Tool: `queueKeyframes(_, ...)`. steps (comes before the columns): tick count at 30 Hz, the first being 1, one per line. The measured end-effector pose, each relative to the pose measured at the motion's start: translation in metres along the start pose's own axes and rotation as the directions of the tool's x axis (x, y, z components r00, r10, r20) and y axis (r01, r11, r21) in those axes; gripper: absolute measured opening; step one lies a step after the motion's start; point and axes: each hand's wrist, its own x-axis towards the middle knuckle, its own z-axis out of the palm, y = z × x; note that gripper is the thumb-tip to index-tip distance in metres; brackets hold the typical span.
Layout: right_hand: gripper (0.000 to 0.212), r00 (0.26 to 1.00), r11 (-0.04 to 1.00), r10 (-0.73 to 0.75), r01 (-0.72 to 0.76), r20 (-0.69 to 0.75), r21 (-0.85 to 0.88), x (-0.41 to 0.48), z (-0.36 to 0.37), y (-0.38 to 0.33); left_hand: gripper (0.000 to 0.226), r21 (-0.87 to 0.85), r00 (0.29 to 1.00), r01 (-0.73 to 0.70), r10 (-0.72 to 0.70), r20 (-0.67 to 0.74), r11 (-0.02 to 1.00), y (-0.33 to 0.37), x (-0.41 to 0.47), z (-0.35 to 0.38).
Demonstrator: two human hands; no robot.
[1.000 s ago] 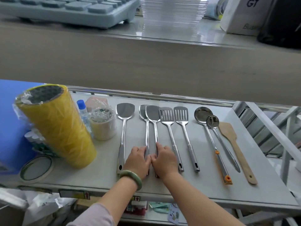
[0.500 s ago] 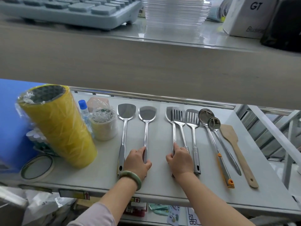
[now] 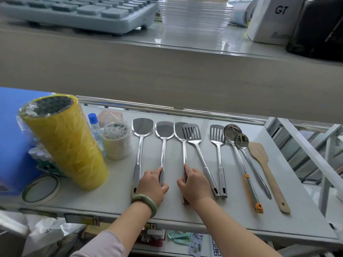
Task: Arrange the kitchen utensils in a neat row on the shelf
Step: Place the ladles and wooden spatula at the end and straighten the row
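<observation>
Steel utensils lie side by side on the white shelf [image 3: 115,203], handles toward the person, and the yellow tape roll [image 3: 65,141] at the shelf's left end serves as the landmark. Nearest to the roll is the first solid turner [image 3: 140,145], lying untouched. Next out from the roll, the second solid turner [image 3: 163,143] has its handle under the left hand [image 3: 151,186], whose fingers curl closed around it; a green bangle [image 3: 144,201] circles that wrist. Farther from the roll, the right hand [image 3: 194,184] is closed on the handle of the third solid turner [image 3: 182,143], whose blade is partly covered by the head of the first slotted turner [image 3: 193,133]. Beyond it lies the second slotted turner [image 3: 218,140]; the two slotted handles meet at their ends. Farthest from the roll are the large ladle [image 3: 233,138], the small ladle [image 3: 243,145] overlapping it, and the wooden spatula [image 3: 263,164].
</observation>
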Motion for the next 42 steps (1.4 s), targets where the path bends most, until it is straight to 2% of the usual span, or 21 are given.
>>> queueKeyframes(5,0.057,1.0,1.0,0.01,-0.01,-0.014,-0.017,0.002,0.002,0.002,0.045,0.085,0.995,-0.027,0.035,-0.093,0.996,-0.011,-0.004,-0.007)
queueKeyframes(8,0.057,1.0,1.0,0.004,-0.005,-0.01,-0.016,0.002,0.003,0.001,0.043,0.114,0.996,0.002,0.008,-0.089,0.993,-0.021,-0.006,-0.013)
queueKeyframes(10,0.053,0.997,0.999,0.028,-0.026,-0.071,0.026,0.003,0.0,0.001,0.044,0.114,0.997,-0.002,0.011,-0.082,0.993,-0.023,-0.007,-0.016)
queueKeyframes(13,0.049,0.968,0.992,0.121,-0.127,-0.218,-0.011,0.007,-0.011,0.011,0.045,0.104,0.997,-0.016,0.024,-0.072,0.994,-0.019,-0.008,-0.019)
queueKeyframes(16,0.039,0.962,0.967,0.221,-0.237,-0.16,-0.091,0.009,-0.023,0.029,0.05,0.092,0.997,-0.042,0.048,-0.06,0.995,-0.012,-0.012,-0.016)
queueKeyframes(19,0.026,0.961,0.958,0.248,-0.262,-0.121,-0.114,0.01,-0.026,0.04,0.051,0.1,0.992,-0.089,0.097,-0.076,0.991,-0.005,-0.016,-0.01)
queueKeyframes(24,0.026,0.952,0.951,0.295,-0.301,-0.087,-0.073,0.011,-0.024,0.044,0.046,0.093,0.971,-0.194,0.205,-0.126,0.977,0.014,-0.021,0.001)
queueKeyframes(27,0.03,0.957,0.961,0.269,-0.275,-0.112,-0.039,0.009,-0.024,0.047,0.039,0.073,0.941,-0.292,0.3,-0.156,0.954,0.032,-0.024,0.009)
queueKeyframes(30,0.049,0.96,0.977,0.185,-0.203,-0.212,-0.07,0.004,-0.03,0.059,0.04,0.023,0.919,-0.374,0.373,-0.129,0.927,0.055,-0.027,0.018)
queueKeyframes(32,0.036,0.939,0.977,0.195,-0.211,-0.284,-0.024,0.001,-0.041,0.072,0.041,-0.021,0.905,-0.415,0.411,-0.108,0.909,0.072,-0.029,0.025)
queueKeyframes(34,0.033,0.944,0.968,0.235,-0.25,-0.234,-0.037,0.0,-0.053,0.088,0.042,-0.031,0.899,-0.434,0.431,-0.078,0.9,0.089,-0.031,0.034)
queueKeyframes(37,0.04,0.964,0.964,0.241,-0.251,-0.112,-0.085,-0.001,-0.063,0.104,0.049,0.006,0.933,-0.36,0.36,0.029,0.933,0.112,-0.029,0.052)
queueKeyframes(42,0.039,0.982,0.983,0.171,-0.176,-0.081,-0.052,-0.003,-0.074,0.125,0.051,0.118,0.975,-0.191,0.174,0.138,0.974,0.135,-0.026,0.073)
